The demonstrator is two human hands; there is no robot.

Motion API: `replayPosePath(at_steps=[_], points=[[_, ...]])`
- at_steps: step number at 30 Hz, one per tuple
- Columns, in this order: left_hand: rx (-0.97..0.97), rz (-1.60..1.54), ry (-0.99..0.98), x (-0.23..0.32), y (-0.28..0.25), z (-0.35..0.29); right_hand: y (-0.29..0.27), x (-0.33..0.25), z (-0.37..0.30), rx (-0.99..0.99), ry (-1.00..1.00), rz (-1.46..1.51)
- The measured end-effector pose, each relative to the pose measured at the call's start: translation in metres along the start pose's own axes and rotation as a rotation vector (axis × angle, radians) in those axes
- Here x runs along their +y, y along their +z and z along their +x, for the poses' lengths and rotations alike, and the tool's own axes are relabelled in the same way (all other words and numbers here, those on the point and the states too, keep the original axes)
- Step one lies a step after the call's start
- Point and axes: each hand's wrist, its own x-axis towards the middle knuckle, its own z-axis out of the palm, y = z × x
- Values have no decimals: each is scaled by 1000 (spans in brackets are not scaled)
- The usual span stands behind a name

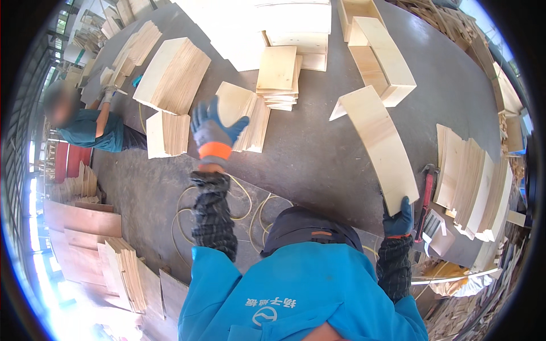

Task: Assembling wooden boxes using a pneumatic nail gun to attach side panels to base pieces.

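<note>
My left hand [215, 129], in a grey-blue glove with an orange cuff, is raised with its fingers spread and nothing in it. It hovers beside a stack of pale wooden panels [230, 103]. My right hand [400, 219], gloved too, grips the near end of a long pale wooden board [382, 142]. At that board's far end a short wooden piece [339, 107] sits at an angle; whether they are joined I cannot tell. Just right of my right hand lies a red and black tool [425, 199], its exact kind unclear.
Beyond the board stands a box-like wooden frame [387, 57]. Panel stacks lie at the left [170, 74], middle [277, 71] and right [466, 176] of the grey table [318, 148]. A yellow hose [250, 199] coils near me. Another person [99, 128] handles wood at far left.
</note>
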Motion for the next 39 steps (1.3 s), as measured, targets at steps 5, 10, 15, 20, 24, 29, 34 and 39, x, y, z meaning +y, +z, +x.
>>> replayPosePath(at_steps=[5,10,15,20,24,29,34,39], points=[[-302,-87,-103,-41,-2,16,14,44,11,-130,110,-22],[-364,-172,-114,-43,0,15,50,30,2,-348,436,113],[-30,13,166,-11,-36,-4,56,35,2,-310,392,115],[-231,-826,132,58,-36,-81,99,43,-4,-314,350,129],[-600,-1467,-173,87,64,-167,122,54,2,-338,294,59],[-733,-1792,-224,103,95,-194,155,45,3,-341,265,11],[-903,-2050,-629,114,87,-194,178,37,11,-362,243,-85],[-787,-1695,-531,103,125,-213,186,39,9,-359,218,-163]])
